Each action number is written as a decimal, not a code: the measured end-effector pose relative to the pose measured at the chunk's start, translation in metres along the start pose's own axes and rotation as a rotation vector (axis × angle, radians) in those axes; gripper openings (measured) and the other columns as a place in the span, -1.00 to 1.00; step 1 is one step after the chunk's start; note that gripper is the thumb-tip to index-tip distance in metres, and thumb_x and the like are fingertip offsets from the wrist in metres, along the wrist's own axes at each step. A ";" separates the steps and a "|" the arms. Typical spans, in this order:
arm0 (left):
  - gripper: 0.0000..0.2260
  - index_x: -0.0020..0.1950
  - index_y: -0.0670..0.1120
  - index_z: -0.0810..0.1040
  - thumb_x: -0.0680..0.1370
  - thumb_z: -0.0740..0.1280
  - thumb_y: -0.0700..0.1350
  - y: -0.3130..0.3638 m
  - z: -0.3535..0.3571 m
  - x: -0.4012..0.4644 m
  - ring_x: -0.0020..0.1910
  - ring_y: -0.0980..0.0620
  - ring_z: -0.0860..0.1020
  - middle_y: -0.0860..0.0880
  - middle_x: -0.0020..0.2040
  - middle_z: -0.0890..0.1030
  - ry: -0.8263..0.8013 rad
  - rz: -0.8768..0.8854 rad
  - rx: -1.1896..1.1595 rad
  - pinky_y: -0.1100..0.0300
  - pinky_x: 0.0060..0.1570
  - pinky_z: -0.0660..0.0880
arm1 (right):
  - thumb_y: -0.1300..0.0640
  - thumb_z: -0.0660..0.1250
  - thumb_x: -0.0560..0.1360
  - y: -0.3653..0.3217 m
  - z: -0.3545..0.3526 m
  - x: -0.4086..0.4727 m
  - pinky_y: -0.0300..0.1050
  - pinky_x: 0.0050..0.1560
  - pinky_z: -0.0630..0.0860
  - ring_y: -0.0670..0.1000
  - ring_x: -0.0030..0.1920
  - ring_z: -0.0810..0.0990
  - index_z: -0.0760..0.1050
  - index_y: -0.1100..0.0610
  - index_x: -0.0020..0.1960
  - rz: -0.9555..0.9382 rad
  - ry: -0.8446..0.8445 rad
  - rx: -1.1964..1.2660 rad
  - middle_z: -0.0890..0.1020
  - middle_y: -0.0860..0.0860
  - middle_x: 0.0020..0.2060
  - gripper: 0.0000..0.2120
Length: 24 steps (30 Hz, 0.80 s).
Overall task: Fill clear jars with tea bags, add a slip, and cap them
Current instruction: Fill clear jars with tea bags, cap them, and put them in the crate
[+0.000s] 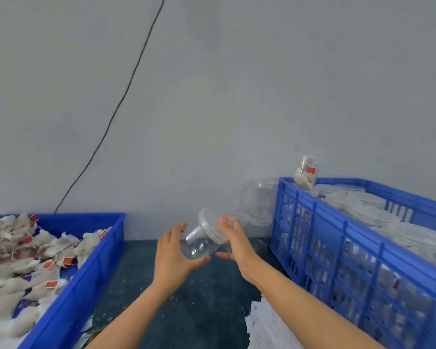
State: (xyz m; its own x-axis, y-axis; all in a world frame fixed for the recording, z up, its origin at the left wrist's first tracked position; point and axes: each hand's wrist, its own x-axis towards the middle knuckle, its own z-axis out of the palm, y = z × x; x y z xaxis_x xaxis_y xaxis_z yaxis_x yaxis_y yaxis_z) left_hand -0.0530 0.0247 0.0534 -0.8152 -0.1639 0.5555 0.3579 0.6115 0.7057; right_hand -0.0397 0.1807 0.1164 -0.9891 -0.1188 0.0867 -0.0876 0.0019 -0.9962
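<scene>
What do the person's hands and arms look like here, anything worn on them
Both arms are bare all the way to the bottom of the picture: no sleeves show. The left hand and right hand wear no gloves, and no rings, watch, bracelets or markings are visible on either.

Plain grey-white wall (pixel 237 84) behind, evenly and softly lit. Thin black cable (pixel 126 91) slanting down across it from the top toward the lower left. Dark blue-grey work surface (pixel 186 298) below, flecked with small pale scraps.
</scene>
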 end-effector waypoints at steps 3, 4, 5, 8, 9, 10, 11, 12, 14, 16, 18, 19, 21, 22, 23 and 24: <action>-0.17 0.40 0.05 0.37 0.20 0.64 0.04 -0.007 -0.009 -0.024 0.20 0.03 0.33 0.09 0.21 0.40 -0.010 -0.001 0.101 0.22 0.16 0.32 | -0.13 0.19 0.59 0.011 0.013 -0.014 0.09 0.25 0.48 0.05 0.31 0.41 0.16 0.04 0.48 0.012 -0.005 -0.074 0.35 0.02 0.38 -0.46; -0.16 0.41 0.04 0.37 0.20 0.64 0.04 -0.009 -0.010 -0.031 0.21 0.03 0.32 0.09 0.22 0.38 -0.014 0.005 0.126 0.24 0.15 0.31 | -0.13 0.21 0.58 0.016 0.016 -0.017 0.08 0.27 0.47 0.05 0.32 0.41 0.17 0.04 0.49 0.006 0.003 -0.105 0.34 0.03 0.38 -0.44; -0.15 0.42 0.03 0.37 0.19 0.64 0.03 -0.010 -0.011 -0.038 0.22 0.04 0.31 0.11 0.21 0.36 -0.020 0.018 0.147 0.25 0.15 0.29 | -0.14 0.23 0.57 0.022 0.019 -0.019 0.09 0.29 0.45 0.05 0.31 0.41 0.20 0.05 0.47 -0.001 0.017 -0.131 0.35 0.03 0.37 -0.44; -0.12 0.44 -0.01 0.37 0.18 0.65 0.02 -0.017 -0.009 -0.057 0.22 0.05 0.29 0.11 0.20 0.35 -0.033 0.047 0.190 0.25 0.10 0.32 | -0.18 0.25 0.54 0.043 0.026 -0.022 0.11 0.25 0.49 0.04 0.22 0.48 0.31 0.03 0.38 -0.009 0.066 -0.219 0.38 0.05 0.27 -0.50; -0.11 0.44 -0.02 0.37 0.18 0.65 0.02 -0.019 -0.008 -0.063 0.21 0.06 0.29 0.10 0.20 0.35 -0.037 0.058 0.195 0.26 0.08 0.33 | -0.18 0.25 0.54 0.051 0.027 -0.022 0.09 0.21 0.51 0.02 0.16 0.50 0.33 0.03 0.35 -0.014 0.083 -0.236 0.39 0.05 0.23 -0.53; -0.11 0.44 -0.02 0.36 0.18 0.65 0.02 -0.021 -0.007 -0.067 0.21 0.07 0.29 0.11 0.20 0.35 -0.042 0.069 0.196 0.26 0.07 0.32 | -0.19 0.25 0.54 0.059 0.027 -0.022 0.05 0.18 0.53 -0.01 0.12 0.51 0.34 0.01 0.33 -0.020 0.098 -0.250 0.40 0.03 0.20 -0.55; -0.11 0.45 -0.03 0.36 0.18 0.65 0.02 -0.025 -0.005 -0.071 0.21 0.08 0.29 0.10 0.20 0.35 -0.053 0.077 0.200 0.28 0.07 0.31 | -0.20 0.25 0.53 0.067 0.027 -0.023 0.00 0.15 0.53 -0.05 0.08 0.51 0.34 -0.01 0.31 -0.027 0.113 -0.268 0.39 0.01 0.17 -0.56; -0.10 0.46 -0.03 0.34 0.19 0.65 0.03 -0.029 -0.002 -0.075 0.22 0.08 0.29 0.09 0.22 0.35 -0.067 0.080 0.208 0.30 0.08 0.29 | -0.20 0.24 0.53 0.075 0.027 -0.023 -0.05 0.13 0.53 -0.09 0.05 0.50 0.34 -0.03 0.30 -0.035 0.125 -0.295 0.38 -0.01 0.16 -0.58; -0.10 0.49 0.00 0.27 0.24 0.62 0.06 -0.037 0.005 -0.082 0.27 0.09 0.27 0.07 0.29 0.33 -0.107 0.065 0.225 0.35 0.11 0.26 | -0.22 0.23 0.53 0.090 0.026 -0.024 -0.17 0.05 0.48 -0.14 0.03 0.49 0.33 -0.08 0.28 -0.052 0.141 -0.344 0.37 -0.05 0.15 -0.61; -0.09 0.51 0.04 0.16 0.29 0.56 0.10 -0.043 0.010 -0.088 0.32 0.12 0.21 0.09 0.35 0.26 -0.154 0.061 0.261 0.41 0.16 0.21 | -0.25 0.19 0.53 0.104 0.027 -0.025 -0.20 0.01 0.43 -0.16 0.04 0.49 0.32 -0.12 0.27 -0.070 0.169 -0.386 0.37 -0.09 0.14 -0.63; -0.13 0.52 0.08 0.07 0.34 0.48 0.13 -0.048 0.015 -0.086 0.35 0.14 0.15 0.12 0.39 0.20 -0.176 0.103 0.326 0.46 0.20 0.15 | -0.27 0.11 0.54 0.113 0.026 -0.024 -0.16 0.00 0.40 -0.12 0.02 0.51 0.31 -0.16 0.23 -0.081 0.218 -0.432 0.39 -0.10 0.13 -0.67; -0.15 0.52 0.09 0.05 0.35 0.44 0.15 -0.049 0.016 -0.083 0.36 0.15 0.13 0.14 0.40 0.19 -0.180 0.119 0.344 0.48 0.21 0.12 | -0.28 0.07 0.55 0.116 0.025 -0.023 -0.13 -0.01 0.39 -0.10 0.01 0.51 0.29 -0.20 0.21 -0.074 0.235 -0.456 0.39 -0.11 0.12 -0.70; -0.17 0.51 0.11 0.04 0.35 0.40 0.17 -0.050 0.018 -0.076 0.36 0.16 0.13 0.16 0.39 0.19 -0.198 0.152 0.379 0.49 0.27 0.07 | -0.33 -0.02 0.54 0.119 0.022 -0.019 -0.08 -0.02 0.37 -0.05 0.00 0.52 0.23 -0.28 0.19 -0.031 0.237 -0.517 0.37 -0.13 0.11 -0.72; -0.17 0.51 0.12 0.04 0.35 0.39 0.18 -0.052 0.020 -0.072 0.35 0.17 0.14 0.16 0.37 0.19 -0.202 0.164 0.394 0.48 0.30 0.06 | -0.36 -0.05 0.53 0.120 0.020 -0.017 -0.08 -0.02 0.36 -0.04 0.01 0.52 0.22 -0.29 0.20 -0.020 0.229 -0.559 0.36 -0.14 0.11 -0.69; -0.18 0.50 0.12 0.05 0.34 0.39 0.19 -0.054 0.020 -0.069 0.34 0.17 0.15 0.17 0.36 0.20 -0.205 0.156 0.399 0.46 0.31 0.07 | -0.38 -0.06 0.52 0.120 0.019 -0.014 -0.08 -0.02 0.36 -0.03 0.03 0.53 0.21 -0.30 0.22 -0.021 0.220 -0.598 0.36 -0.14 0.11 -0.65; -0.18 0.49 0.13 0.06 0.33 0.39 0.20 -0.055 0.020 -0.066 0.33 0.18 0.17 0.18 0.35 0.21 -0.207 0.141 0.397 0.45 0.29 0.10 | -0.39 -0.06 0.51 0.119 0.018 -0.011 -0.08 -0.01 0.36 -0.02 0.04 0.53 0.21 -0.29 0.23 -0.033 0.213 -0.619 0.37 -0.14 0.11 -0.63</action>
State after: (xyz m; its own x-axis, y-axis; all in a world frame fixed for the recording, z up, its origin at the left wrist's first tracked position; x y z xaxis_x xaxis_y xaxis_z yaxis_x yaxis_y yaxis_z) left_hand -0.0279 0.0180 -0.0311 -0.8593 0.0752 0.5059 0.3027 0.8721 0.3844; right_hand -0.0367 0.1644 -0.0031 -0.9808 0.0708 0.1815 -0.1075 0.5800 -0.8075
